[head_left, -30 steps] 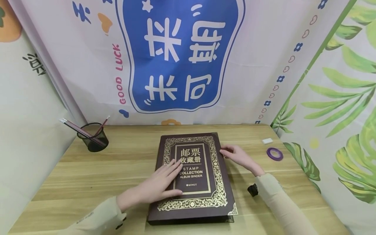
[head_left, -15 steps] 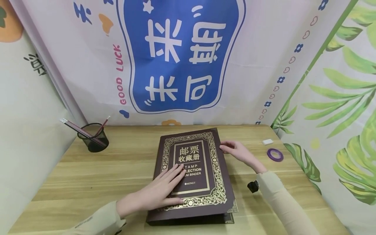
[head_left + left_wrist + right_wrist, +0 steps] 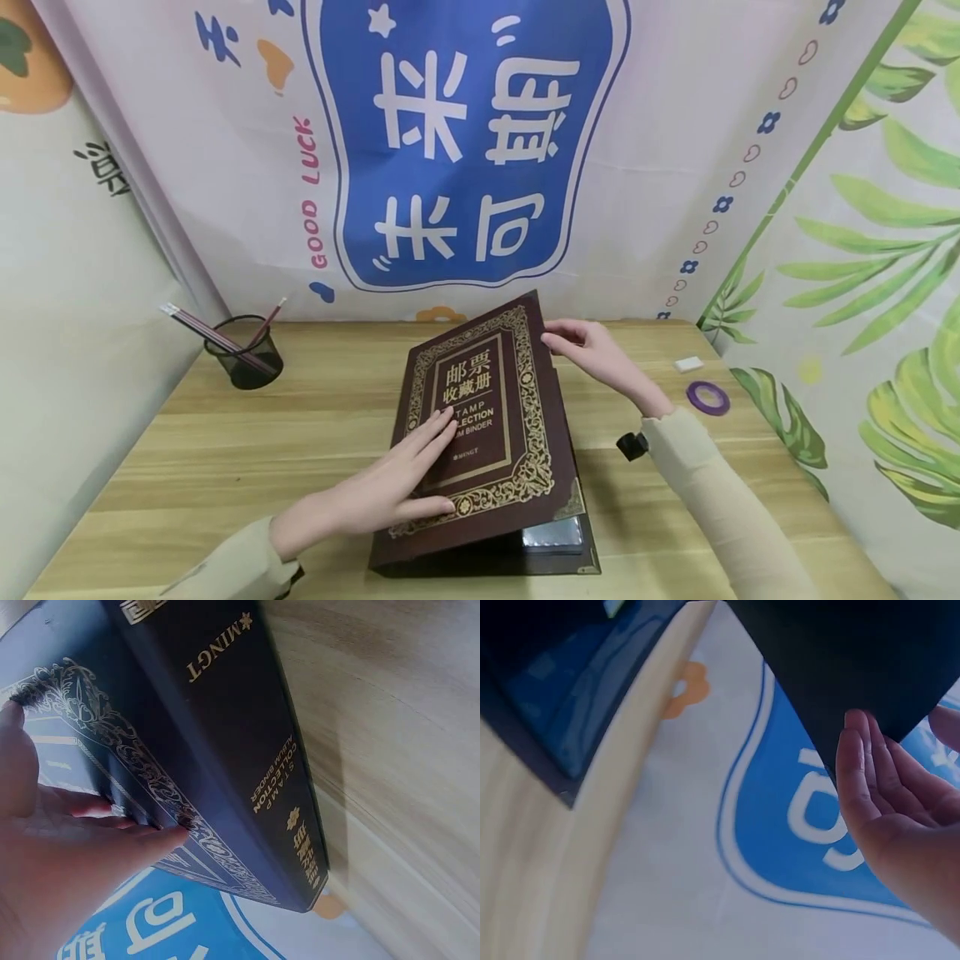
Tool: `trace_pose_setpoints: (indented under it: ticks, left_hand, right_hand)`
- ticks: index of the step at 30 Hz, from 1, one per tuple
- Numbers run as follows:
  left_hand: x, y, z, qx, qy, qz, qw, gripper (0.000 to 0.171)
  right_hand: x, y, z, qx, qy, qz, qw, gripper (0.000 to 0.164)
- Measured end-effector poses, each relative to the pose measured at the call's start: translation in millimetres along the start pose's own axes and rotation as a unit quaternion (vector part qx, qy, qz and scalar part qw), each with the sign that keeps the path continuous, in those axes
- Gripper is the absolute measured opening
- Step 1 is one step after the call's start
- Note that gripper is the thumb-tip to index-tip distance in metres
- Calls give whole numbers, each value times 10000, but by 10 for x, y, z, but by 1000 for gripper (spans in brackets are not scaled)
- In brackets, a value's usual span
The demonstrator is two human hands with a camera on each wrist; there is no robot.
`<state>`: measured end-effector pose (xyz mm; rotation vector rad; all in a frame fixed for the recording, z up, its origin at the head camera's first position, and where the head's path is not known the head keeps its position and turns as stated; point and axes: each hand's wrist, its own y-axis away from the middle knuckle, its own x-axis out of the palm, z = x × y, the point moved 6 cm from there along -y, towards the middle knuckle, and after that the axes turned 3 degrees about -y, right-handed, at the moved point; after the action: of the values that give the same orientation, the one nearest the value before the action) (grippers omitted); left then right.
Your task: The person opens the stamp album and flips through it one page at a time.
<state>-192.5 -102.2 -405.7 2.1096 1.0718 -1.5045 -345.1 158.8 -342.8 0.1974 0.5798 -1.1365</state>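
A dark maroon stamp album (image 3: 517,433) with gold borders and lettering lies on the desk, its front cover tilted up on the right side. Flat on that cover rests my left hand (image 3: 375,492), fingers straight and spread; the left wrist view shows it beside the gold-lettered spine (image 3: 247,765). My right hand (image 3: 600,358) pinches the cover's right edge near the upper corner. In the right wrist view its fingers (image 3: 862,765) lie under the cover's black inner side (image 3: 870,660), thumb on the other face. Glossy clear pages (image 3: 552,533) show in the gap below.
A black mesh pen cup (image 3: 251,367) with several pencils stands at the back left of the wooden desk (image 3: 247,467). At the right lie a white eraser (image 3: 688,364) and a purple tape roll (image 3: 708,398). A printed cloth (image 3: 622,250) hangs behind.
My right hand has risen and moved left, lifting the album cover from nearly flat to a clear tilt, so the inner pages now show. The left hand has shifted slightly left, still on the cover.
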Motion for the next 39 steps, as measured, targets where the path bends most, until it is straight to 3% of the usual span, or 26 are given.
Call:
trace_pose_setpoints:
  ticks: [3,9,15,24,33,39]
  left_hand:
    - [-45,33,6,-112,143,-99,9998,90]
    - [-167,-20,15,-691,733,-239,9946,86]
    - [-387,-309,-36,-965,1161,-534,9871,82]
    - [-636,-697,-197,-1394,1576,-417,9767,88]
    - [-840,-974,-297,-1324,1565,-629,9767,96]
    - [-877,-1023,-327,-1317,1633,-667,9755,89]
  right_hand:
    - [27,-48,127,-89,188,-66,9998,45]
    - [75,-115,322,-348,311,-160,9988,44]
    - [99,-158,435,-445,414,-258,9978,43]
    - [213,-249,563,-679,274,-217,9971,42]
    - [251,-296,635,-770,250,-243,9964,41]
    - [290,-302,652,-947,129,-107,9954,40]
